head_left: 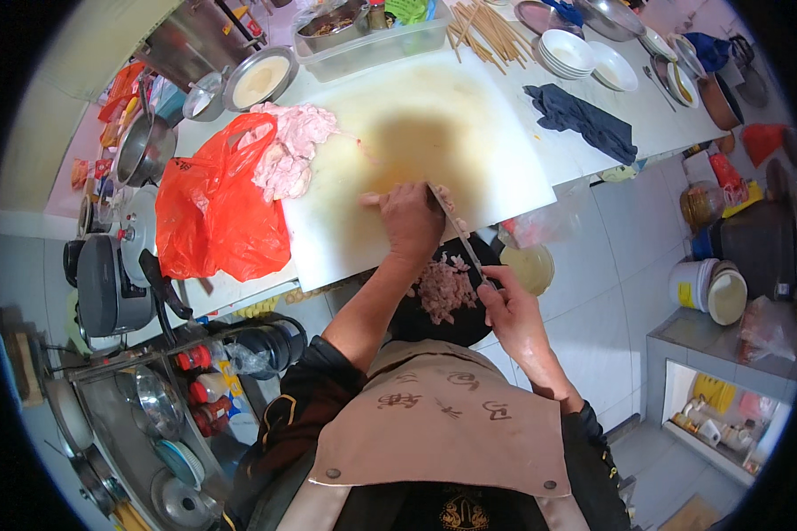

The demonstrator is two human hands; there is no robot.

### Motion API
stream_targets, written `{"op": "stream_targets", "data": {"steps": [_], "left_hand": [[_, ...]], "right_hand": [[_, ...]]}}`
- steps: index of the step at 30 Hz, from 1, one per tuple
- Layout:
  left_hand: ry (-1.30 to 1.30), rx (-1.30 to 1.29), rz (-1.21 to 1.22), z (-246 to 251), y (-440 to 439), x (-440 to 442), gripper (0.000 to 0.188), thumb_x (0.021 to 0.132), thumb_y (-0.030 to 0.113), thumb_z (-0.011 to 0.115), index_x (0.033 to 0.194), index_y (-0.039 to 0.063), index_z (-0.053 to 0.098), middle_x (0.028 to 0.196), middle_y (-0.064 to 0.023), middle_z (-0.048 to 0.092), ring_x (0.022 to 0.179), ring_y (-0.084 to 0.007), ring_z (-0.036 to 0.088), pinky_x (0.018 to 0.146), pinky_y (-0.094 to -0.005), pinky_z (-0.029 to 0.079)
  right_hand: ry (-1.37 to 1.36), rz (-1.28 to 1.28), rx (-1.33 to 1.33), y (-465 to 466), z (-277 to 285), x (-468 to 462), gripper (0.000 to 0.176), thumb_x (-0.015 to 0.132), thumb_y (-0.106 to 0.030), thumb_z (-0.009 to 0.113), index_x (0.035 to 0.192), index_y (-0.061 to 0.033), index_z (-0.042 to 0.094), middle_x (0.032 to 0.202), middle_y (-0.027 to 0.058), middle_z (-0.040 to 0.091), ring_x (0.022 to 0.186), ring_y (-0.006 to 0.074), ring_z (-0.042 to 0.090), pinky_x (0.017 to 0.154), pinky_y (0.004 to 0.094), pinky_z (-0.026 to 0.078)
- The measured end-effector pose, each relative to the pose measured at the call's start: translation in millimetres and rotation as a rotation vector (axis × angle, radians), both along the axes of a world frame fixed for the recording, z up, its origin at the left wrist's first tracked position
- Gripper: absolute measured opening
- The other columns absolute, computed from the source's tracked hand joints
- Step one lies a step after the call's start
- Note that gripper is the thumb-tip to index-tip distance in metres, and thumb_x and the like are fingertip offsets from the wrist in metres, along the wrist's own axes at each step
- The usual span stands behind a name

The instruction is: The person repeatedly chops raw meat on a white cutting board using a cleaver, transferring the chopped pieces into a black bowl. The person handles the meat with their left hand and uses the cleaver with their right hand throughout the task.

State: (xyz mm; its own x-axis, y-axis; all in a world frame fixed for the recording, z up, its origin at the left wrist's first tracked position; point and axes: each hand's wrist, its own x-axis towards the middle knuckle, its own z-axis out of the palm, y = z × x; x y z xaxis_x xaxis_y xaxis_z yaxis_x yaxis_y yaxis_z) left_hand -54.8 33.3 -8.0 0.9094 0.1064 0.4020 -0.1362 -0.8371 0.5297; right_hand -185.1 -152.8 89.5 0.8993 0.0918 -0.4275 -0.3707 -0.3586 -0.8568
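Observation:
My left hand [408,216] presses down on a strip of pale raw meat [370,199] on the white cutting board [505,159]. In my right hand [508,305] is a knife [461,239], its blade running up along the left hand's fingers. Small cut pieces of meat [446,197] lie on the blade's right side. Below the board's front edge, a black bowl [408,318] holds a heap of chopped meat [445,289]. A pile of raw pink meat [289,149] lies at the board's left, partly under a red plastic bag [219,206].
At the back stand a metal bowl of pale liquid [262,79] and a clear plastic bin [378,56]. Wooden sticks [488,33], stacked white bowls [566,53] and a dark cloth [581,123] lie back right. A grey appliance [109,285] sits at left.

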Motion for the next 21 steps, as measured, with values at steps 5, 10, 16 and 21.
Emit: {"op": "stream_targets", "data": {"steps": [5,10,16,21], "left_hand": [[-0.012,0.074,0.007,-7,5,6,0.011,0.086,0.019,0.071,0.085,0.008,0.069,0.087,-0.0101,0.068,0.092,-0.0332,0.065,0.087,-0.0478,0.045],[0.051,0.035,-0.004,3,10,3,0.01,0.087,0.017,0.071,0.086,0.007,0.07,0.09,-0.0117,0.066,0.095,-0.0339,0.063,0.088,-0.0481,0.046],[0.035,0.025,-0.063,5,25,-1,0.01,0.087,0.014,0.075,0.093,0.006,0.074,0.095,-0.0144,0.067,0.095,-0.0369,0.065,0.086,-0.0485,0.05],[0.131,-0.209,-0.103,17,28,9,0.016,0.09,0.012,0.071,0.104,0.007,0.076,0.103,-0.017,0.069,0.102,-0.0362,0.067,0.087,-0.0472,0.055]], "right_hand": [[-0.083,0.019,0.064,19,-19,68,0.03,0.106,-0.028,0.061,0.123,-0.003,0.062,0.073,0.0126,0.064,0.064,0.0174,0.062,0.062,0.0358,0.049],[0.06,0.011,0.211,11,-13,91,0.028,0.108,-0.029,0.059,0.122,-0.0046,0.064,0.077,0.005,0.064,0.06,0.0126,0.057,0.054,0.0301,0.043],[0.125,-0.085,0.227,-32,-4,-13,0.021,0.108,-0.019,0.06,0.124,-0.0064,0.063,0.066,-0.0021,0.053,0.049,0.007,0.043,0.044,0.0257,0.033],[0.305,-0.072,0.293,-75,15,-64,0.027,0.108,-0.023,0.06,0.132,-0.0094,0.062,0.064,-0.0044,0.051,0.048,0.0039,0.04,0.043,0.0238,0.031]]}}
